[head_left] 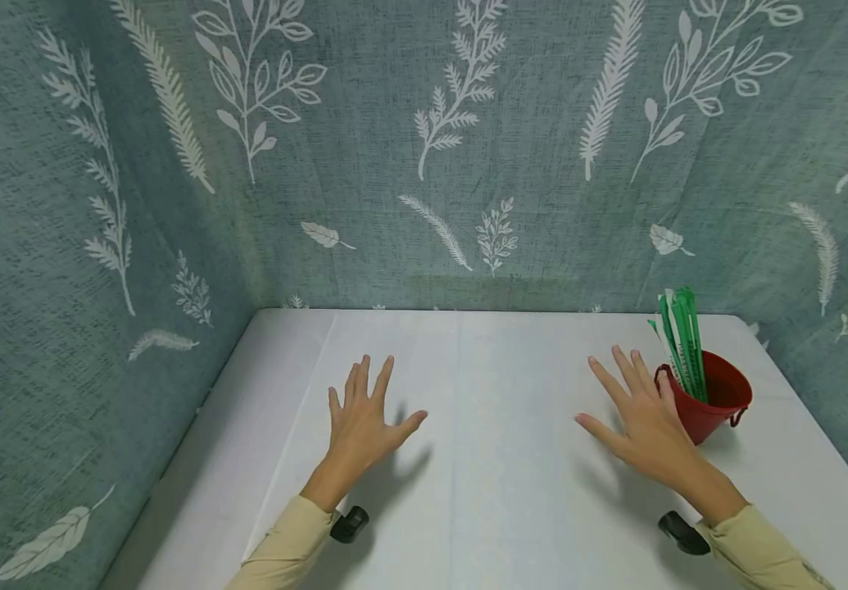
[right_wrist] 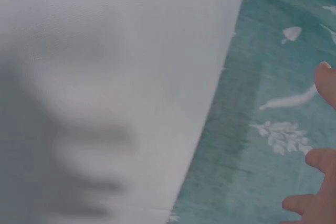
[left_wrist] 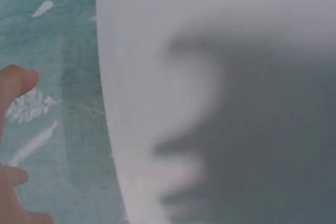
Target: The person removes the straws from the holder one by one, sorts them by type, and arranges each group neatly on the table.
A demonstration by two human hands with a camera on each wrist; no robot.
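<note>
Both hands hover over a white table point(head_left: 512, 492), fingers spread and holding nothing. My left hand point(head_left: 360, 430) is left of the middle, its thumb pointing right; its shadow falls on the tabletop. On the right, my right hand point(head_left: 648, 430) overlaps the near left side of a red bucket point(head_left: 729, 393) in the head view. Several green-and-white thin packets point(head_left: 682, 344) stand in the bucket, leaning left against its rim. In the left wrist view, fingertips point(left_wrist: 18, 82) show at the left edge; in the right wrist view, fingertips point(right_wrist: 320, 158) show at the right edge.
A green cloth point(head_left: 365, 246) with white leaf prints hangs behind the table and along both sides. Dark wrist cameras point(head_left: 350, 524) sit under each cuff. Faint creases run along the white tabletop.
</note>
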